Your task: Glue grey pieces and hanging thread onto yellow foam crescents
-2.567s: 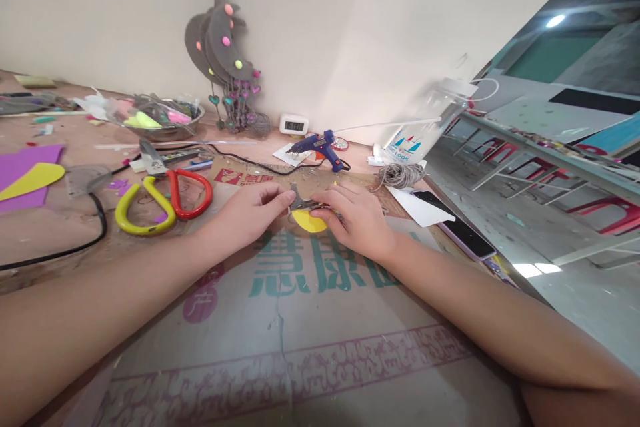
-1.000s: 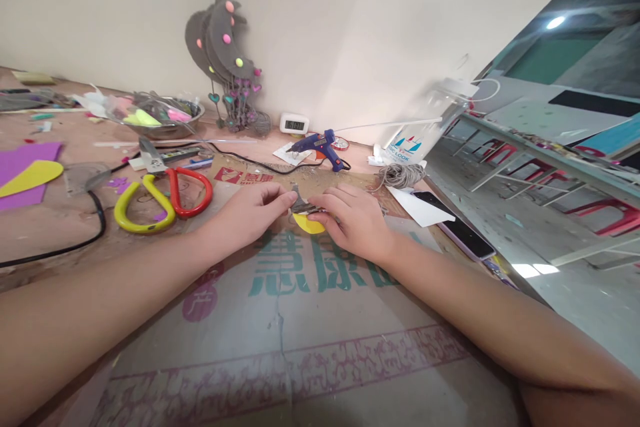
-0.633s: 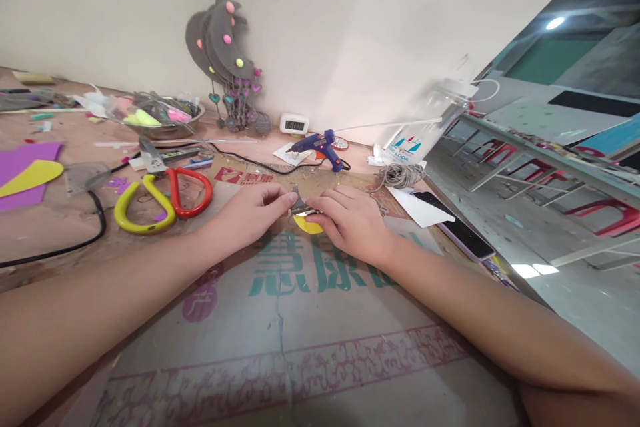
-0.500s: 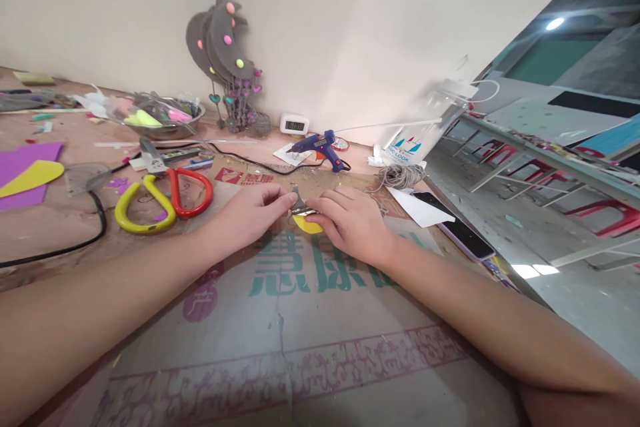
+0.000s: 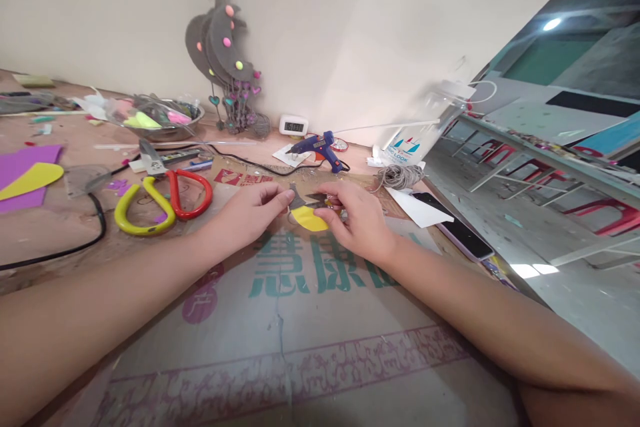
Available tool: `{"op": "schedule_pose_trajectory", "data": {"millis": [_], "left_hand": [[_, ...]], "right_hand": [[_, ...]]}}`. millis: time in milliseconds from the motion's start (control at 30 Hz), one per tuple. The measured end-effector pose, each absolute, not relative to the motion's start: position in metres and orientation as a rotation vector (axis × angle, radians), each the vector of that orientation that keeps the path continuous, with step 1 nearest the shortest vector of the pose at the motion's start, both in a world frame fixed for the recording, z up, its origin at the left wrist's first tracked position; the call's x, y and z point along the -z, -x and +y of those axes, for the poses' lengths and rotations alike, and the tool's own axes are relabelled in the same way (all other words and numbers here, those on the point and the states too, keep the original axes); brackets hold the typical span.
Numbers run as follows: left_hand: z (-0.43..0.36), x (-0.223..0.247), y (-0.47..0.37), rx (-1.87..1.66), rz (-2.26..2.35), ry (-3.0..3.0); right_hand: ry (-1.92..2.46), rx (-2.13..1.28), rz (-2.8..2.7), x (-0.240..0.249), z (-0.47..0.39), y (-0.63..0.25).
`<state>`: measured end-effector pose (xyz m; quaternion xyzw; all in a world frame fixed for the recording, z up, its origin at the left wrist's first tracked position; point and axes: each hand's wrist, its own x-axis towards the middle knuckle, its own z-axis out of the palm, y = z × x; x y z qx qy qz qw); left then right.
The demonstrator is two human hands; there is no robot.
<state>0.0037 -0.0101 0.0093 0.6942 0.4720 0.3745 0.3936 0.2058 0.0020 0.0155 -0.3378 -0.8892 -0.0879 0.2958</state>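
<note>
My left hand (image 5: 255,210) pinches a small grey piece (image 5: 297,198) between thumb and fingers. A yellow piece (image 5: 309,218) lies against the lower side of the grey one. In my right hand (image 5: 357,217) is a small pair of scissors (image 5: 319,200), blades parted and pointing left at the grey piece; the fingers partly cover the handles. Both hands are just above a printed cardboard sheet (image 5: 235,340).
Large scissors (image 5: 173,197) lie left of my left hand. Beyond the hands are a blue glue gun (image 5: 323,149), a white timer (image 5: 293,125) and a twine ball (image 5: 401,177). A phone (image 5: 460,233), a plastic jug (image 5: 415,130) and a metal bowl (image 5: 165,130) stand or lie around.
The small scissors have drawn slightly right and their blades have parted. The fingers of my right hand have spread, and more of the yellow piece shows. My left hand has barely moved.
</note>
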Motion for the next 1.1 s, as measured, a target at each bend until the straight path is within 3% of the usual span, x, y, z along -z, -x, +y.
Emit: {"op": "schedule_pose_trajectory", "data": {"millis": [1100], "left_hand": [[-0.0099, -0.0100, -0.0063, -0.863, 1.240, -1.874]], "right_hand": [[1.037, -0.021, -2.415, -0.0104, 0.0055, -0.2047]]}}
